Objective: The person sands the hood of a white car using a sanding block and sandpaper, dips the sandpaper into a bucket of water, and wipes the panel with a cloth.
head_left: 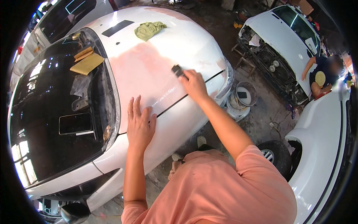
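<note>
Head view: right hand [194, 83] presses sanding block [176, 70] on hood [149, 63].

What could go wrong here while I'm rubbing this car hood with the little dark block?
The right hand holds the dark block close to the hood seam; it might catch that edge and gouge it. The left hand lies flat on a wet-looking panel and could slip. The bucket stands just below the fender, perhaps easy to kick over.
</note>
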### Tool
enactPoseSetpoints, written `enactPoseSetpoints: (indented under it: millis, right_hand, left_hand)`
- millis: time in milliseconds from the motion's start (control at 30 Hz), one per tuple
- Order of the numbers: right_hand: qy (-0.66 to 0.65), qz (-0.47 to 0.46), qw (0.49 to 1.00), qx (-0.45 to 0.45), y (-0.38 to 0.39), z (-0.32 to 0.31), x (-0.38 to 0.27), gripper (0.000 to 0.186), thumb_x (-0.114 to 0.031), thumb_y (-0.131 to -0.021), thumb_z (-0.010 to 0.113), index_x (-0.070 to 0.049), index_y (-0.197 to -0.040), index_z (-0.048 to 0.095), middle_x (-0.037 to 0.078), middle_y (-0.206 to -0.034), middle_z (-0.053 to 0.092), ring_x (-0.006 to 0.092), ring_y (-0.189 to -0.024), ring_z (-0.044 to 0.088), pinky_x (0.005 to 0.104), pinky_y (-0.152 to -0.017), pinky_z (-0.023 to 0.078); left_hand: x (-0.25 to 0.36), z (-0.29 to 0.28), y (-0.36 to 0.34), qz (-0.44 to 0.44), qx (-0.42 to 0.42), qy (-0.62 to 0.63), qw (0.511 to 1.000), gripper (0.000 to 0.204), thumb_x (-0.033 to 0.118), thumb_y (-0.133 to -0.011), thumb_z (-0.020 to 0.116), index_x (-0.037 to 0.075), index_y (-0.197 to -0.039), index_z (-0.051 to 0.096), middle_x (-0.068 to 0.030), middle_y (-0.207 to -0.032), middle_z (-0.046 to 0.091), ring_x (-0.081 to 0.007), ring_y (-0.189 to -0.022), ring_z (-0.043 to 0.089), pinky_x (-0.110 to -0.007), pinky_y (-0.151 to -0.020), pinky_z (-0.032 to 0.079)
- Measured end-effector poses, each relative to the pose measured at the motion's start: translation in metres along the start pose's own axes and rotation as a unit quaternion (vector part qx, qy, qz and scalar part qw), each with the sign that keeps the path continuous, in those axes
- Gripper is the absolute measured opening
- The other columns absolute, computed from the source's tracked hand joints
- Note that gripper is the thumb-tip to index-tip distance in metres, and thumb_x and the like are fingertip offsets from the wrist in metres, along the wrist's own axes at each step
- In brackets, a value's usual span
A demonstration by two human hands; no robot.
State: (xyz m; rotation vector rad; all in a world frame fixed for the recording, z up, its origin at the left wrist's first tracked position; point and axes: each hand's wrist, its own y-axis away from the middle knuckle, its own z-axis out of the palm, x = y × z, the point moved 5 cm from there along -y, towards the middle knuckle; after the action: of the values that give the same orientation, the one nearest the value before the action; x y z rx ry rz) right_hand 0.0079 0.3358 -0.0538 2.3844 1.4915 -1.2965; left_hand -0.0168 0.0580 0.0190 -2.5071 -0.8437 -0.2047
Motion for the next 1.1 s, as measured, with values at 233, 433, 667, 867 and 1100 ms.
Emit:
enactPoseSetpoints:
  millis: [233,433,667,867,1100]
  right_hand:
    - [-0.052,-0.117,0.992,-0.012,0.044,0.009,-0.033,0.035,-0.027,-0.097,0.072,-0.005,-0.124,0.073,0.016,-0.118,0.071,0.0405,-0.106,0.061,0.0512,-0.098,0.049]
    - [-0.048,-0.079,0.996,-0.017,0.018,0.014,-0.009,0.034,-0.029,-0.099,0.069,-0.007,-0.124,0.072,0.013,-0.123,0.071,0.0395,-0.111,0.059,0.0522,-0.098,0.048]
    - [-0.062,-0.121,0.991,-0.019,-0.014,0.006,-0.003,0.038,-0.024,-0.099,0.069,-0.006,-0.132,0.07,0.013,-0.129,0.07,0.0396,-0.112,0.06,0.0504,-0.102,0.048]
    - [-0.042,-0.128,0.989,-0.06,0.0,0.009,-0.01,0.037,-0.025,-0.099,0.068,-0.008,-0.131,0.071,0.014,-0.129,0.07,0.0391,-0.113,0.059,0.0492,-0.103,0.048]
    - [-0.055,-0.146,0.986,-0.063,0.017,0.009,-0.009,0.037,-0.026,-0.099,0.069,-0.007,-0.131,0.071,0.014,-0.128,0.069,0.0393,-0.112,0.059,0.0493,-0.1,0.048]
  left_hand:
    - [0.002,0.006,0.003,-0.003,-0.013,-0.07,0.997,0.03,0.018,-0.09,0.079,0.01,-0.118,0.076,-0.0143,-0.159,0.048,-0.0432,-0.153,0.037,-0.052,-0.121,0.041]
    - [0.006,0.006,-0.002,-0.009,-0.016,-0.051,0.999,0.033,0.019,-0.088,0.081,0.011,-0.12,0.074,-0.0147,-0.159,0.048,-0.0428,-0.153,0.036,-0.053,-0.122,0.039]
    - [0.006,0.006,-0.001,-0.021,-0.016,-0.063,0.998,0.033,0.021,-0.089,0.082,0.013,-0.121,0.076,-0.0134,-0.162,0.047,-0.0417,-0.155,0.034,-0.051,-0.122,0.039]
    - [0.005,0.006,0.0,-0.023,-0.003,-0.061,0.998,0.034,0.02,-0.087,0.082,0.012,-0.119,0.075,-0.0152,-0.158,0.049,-0.0434,-0.152,0.037,-0.051,-0.121,0.04]
    - [0.004,0.004,0.001,-0.041,-0.004,-0.058,0.997,0.034,0.02,-0.085,0.083,0.012,-0.117,0.076,-0.0146,-0.159,0.048,-0.0427,-0.153,0.036,-0.051,-0.121,0.041]
